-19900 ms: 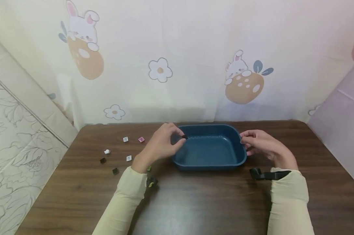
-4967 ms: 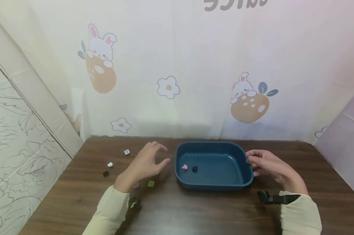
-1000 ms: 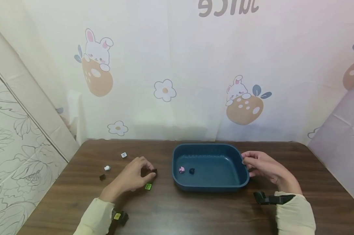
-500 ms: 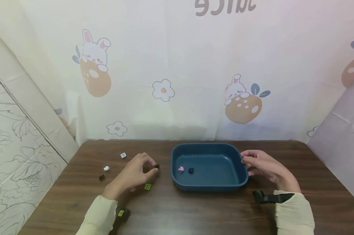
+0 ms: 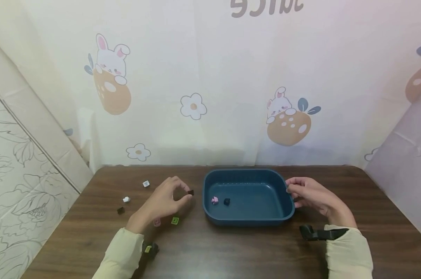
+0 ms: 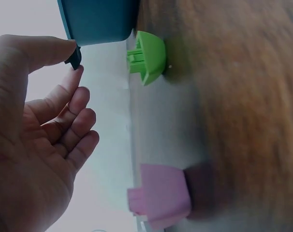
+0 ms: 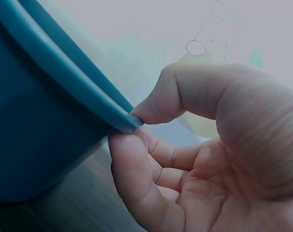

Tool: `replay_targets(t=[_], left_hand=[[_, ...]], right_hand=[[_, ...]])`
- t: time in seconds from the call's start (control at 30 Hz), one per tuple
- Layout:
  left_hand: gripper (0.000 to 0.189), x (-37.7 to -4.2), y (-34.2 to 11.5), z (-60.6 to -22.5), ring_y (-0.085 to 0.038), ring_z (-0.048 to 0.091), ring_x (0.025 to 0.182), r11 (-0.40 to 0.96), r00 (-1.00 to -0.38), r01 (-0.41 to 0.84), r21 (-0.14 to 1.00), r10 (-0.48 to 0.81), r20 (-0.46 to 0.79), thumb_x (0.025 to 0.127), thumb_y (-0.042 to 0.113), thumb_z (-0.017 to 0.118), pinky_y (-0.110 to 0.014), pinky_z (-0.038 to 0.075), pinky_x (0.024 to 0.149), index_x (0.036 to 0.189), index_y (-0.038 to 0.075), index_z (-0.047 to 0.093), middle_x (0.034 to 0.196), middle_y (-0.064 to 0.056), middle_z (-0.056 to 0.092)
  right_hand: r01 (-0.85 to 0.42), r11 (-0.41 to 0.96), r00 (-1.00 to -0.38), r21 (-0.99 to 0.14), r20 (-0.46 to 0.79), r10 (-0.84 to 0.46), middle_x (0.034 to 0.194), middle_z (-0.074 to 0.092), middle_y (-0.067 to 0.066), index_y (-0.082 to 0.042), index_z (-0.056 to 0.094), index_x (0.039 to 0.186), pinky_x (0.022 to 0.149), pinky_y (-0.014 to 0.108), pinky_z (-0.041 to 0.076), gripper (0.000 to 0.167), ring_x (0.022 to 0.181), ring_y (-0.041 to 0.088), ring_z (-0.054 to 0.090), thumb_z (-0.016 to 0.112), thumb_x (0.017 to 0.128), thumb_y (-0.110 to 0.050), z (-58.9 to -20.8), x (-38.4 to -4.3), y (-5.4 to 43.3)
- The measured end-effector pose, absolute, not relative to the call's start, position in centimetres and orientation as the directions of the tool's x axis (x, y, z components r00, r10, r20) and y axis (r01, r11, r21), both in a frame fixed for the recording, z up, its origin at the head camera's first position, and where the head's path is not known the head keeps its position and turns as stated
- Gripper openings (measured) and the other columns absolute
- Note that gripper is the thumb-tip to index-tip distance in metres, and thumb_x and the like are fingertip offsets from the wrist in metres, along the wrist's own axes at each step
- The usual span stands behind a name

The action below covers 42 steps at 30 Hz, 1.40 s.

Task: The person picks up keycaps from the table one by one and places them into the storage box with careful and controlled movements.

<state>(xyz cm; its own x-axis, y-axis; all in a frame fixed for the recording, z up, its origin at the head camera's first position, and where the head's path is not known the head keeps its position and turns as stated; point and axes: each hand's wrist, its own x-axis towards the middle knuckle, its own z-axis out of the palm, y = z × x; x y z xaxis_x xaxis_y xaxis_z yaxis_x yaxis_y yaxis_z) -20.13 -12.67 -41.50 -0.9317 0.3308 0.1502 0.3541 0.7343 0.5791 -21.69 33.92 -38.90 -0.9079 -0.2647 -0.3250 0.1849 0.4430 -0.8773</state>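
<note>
Head: L hand (image 5: 165, 199) pinches blk cap (image 5: 191, 192) btwn thumb + index, now closer to blue tray (image 5: 249, 223) than 0.5 s ago, just L of it, outside; pink cap (image 5: 157, 222) shows more fully. R hand (image 5: 309, 193) still grips tray's R rim. Curtain (image 5: 231, 58) txt: mirrored "Juice", top cut off; white cap (image 5: 146, 183) marks too small to read.
L wrist: blk cap partly hidden by thumb; green cap (image 6: 152, 58) + pink cap on surface (image 6: 253, 116).
R wrist: rim pinched, tray cut off.
</note>
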Motion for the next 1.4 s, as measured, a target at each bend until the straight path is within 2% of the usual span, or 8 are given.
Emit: replay_targets(t=[0.6, 0.93, 1.17, 1.4], left_hand=[[0.021, -19.9, -11.5, -39.6, -0.014, 0.060, 0.112, 0.721, -0.907, 0.420, 0.551, 0.358, 0.223, 0.096, 0.034, 0.078, -0.042, 0.055, 0.099, 0.112, 0.023, 0.073, 0.115, 0.007, 0.069], [0.021, -20.2, -10.9, -39.2, -0.014, 0.060, 0.110, 0.731, -0.905, 0.424, 0.534, 0.357, 0.231, 0.096, 0.034, 0.078, -0.041, 0.056, 0.096, 0.113, 0.022, 0.073, 0.115, 0.006, 0.069], [0.021, -20.3, -10.2, -39.3, -0.013, 0.059, 0.112, 0.734, -0.904, 0.426, 0.529, 0.370, 0.216, 0.095, 0.032, 0.078, -0.041, 0.056, 0.098, 0.113, 0.022, 0.073, 0.115, 0.005, 0.069], [0.022, -20.3, -10.1, -38.6, -0.019, 0.061, 0.112, 0.726, -0.900, 0.436, 0.531, 0.358, 0.250, 0.095, 0.031, 0.079, -0.043, 0.056, 0.098, 0.112, 0.019, 0.074, 0.114, 0.005, 0.069]], right_hand=[[0.185, 0.443, -0.909, -0.877, -0.324, -0.262, 0.098, 0.063, 0.004, 0.011, 0.047, 0.140, 0.072, 0.029, 0.064, 0.045, 0.084, 0.013, 0.064, 0.054, 0.107, -0.019, -38.7, -21.8, 33.8], [0.184, 0.441, -0.911, -0.878, -0.321, -0.258, 0.099, 0.062, 0.004, 0.011, 0.047, 0.141, 0.072, 0.029, 0.064, 0.046, 0.085, 0.013, 0.063, 0.054, 0.107, -0.018, -38.5, -21.7, 33.7], [0.195, 0.428, -0.907, -0.883, -0.328, -0.264, 0.093, 0.059, 0.002, 0.010, 0.048, 0.139, 0.071, 0.028, 0.063, 0.043, 0.081, 0.011, 0.062, 0.054, 0.106, -0.017, -38.7, -21.6, 33.7], [0.191, 0.426, -0.907, -0.884, -0.326, -0.268, 0.094, 0.060, 0.002, 0.011, 0.047, 0.139, 0.072, 0.028, 0.063, 0.044, 0.081, 0.012, 0.063, 0.054, 0.107, -0.018, -38.7, -21.5, 33.8]])
